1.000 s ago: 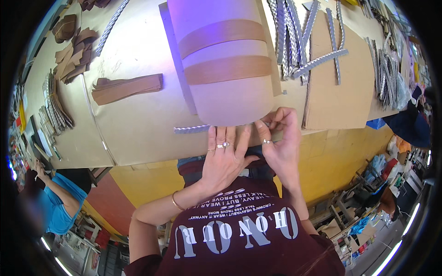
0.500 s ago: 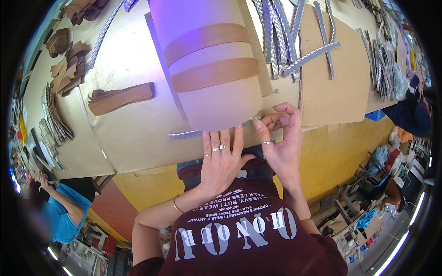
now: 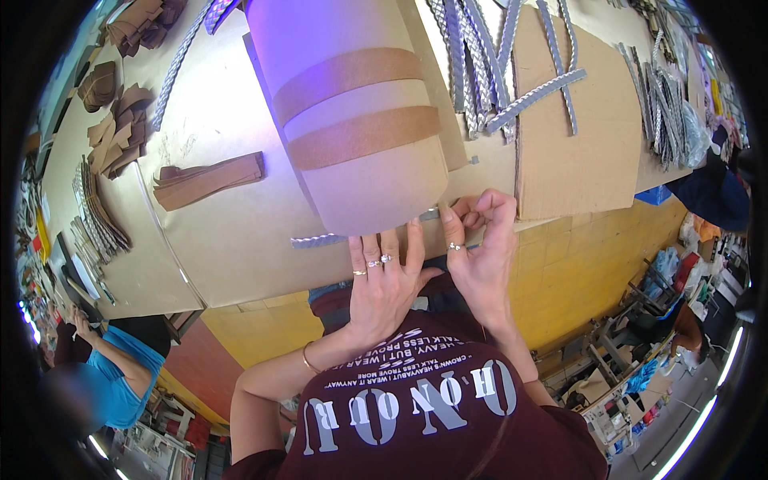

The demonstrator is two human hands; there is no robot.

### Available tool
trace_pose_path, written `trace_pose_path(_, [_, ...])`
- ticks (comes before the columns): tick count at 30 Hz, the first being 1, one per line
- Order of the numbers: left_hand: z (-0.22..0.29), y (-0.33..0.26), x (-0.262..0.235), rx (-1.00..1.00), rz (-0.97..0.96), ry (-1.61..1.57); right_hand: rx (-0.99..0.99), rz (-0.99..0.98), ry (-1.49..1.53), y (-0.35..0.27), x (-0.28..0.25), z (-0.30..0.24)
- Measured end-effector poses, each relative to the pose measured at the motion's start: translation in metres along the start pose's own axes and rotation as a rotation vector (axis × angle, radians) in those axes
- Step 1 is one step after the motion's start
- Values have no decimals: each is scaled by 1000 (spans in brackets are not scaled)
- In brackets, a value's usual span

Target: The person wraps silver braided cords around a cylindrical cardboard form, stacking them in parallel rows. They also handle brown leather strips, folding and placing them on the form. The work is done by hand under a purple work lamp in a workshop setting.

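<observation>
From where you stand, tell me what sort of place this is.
Probably a workshop making strap or leather-like goods. The worktable holds a stack of flat brown strips and loose braided silver strips, and the left hand rests at another braided strip.

Right fingers point(image 3: 499, 208) curled tighter (slightly, apparently).

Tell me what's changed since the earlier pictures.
The right hand has shifted slightly rightward, away from the left hand, widening the gap between them. The view drifted too. No grasp or release is visible. The left hand still lies outstretched at the braided strip, by the curved panel's near edge.
</observation>
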State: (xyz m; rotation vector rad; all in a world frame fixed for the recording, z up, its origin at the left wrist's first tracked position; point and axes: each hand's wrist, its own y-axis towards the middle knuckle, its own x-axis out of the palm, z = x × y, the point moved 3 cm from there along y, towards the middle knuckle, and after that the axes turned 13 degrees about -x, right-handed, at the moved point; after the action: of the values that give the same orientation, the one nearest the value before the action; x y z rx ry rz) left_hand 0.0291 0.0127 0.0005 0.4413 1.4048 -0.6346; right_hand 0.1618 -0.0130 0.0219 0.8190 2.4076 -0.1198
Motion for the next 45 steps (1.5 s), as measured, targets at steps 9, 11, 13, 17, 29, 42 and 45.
trace_pose_path(9, [8, 7, 2, -1, 156, 150, -62, -3, -130, -6, 3, 4])
trace_pose_path(11, [6, 7, 0, 24, 116, 184, -229, 6, -276, -10, 2, 5])
trace_pose_path(13, [5, 7, 0, 29, 103, 194, -275, -47, -301, -20, 0, 5])
trace_pose_path(17, [7, 5, 2, 12, 108, 158, -380, -165, -495, -35, -3, 9])
trace_pose_path(29, [-107, -24, -16, -93, -12, -248, -430, -106, -711, -29, -7, 10])
trace_pose_path(42, [-124, -19, -22, -230, 266, -476, -458, -159, -513, -26, -11, 15])
trace_pose_path(45, [-127, 1, -29, -156, 267, -465, -451, -160, -488, -23, -12, 12])
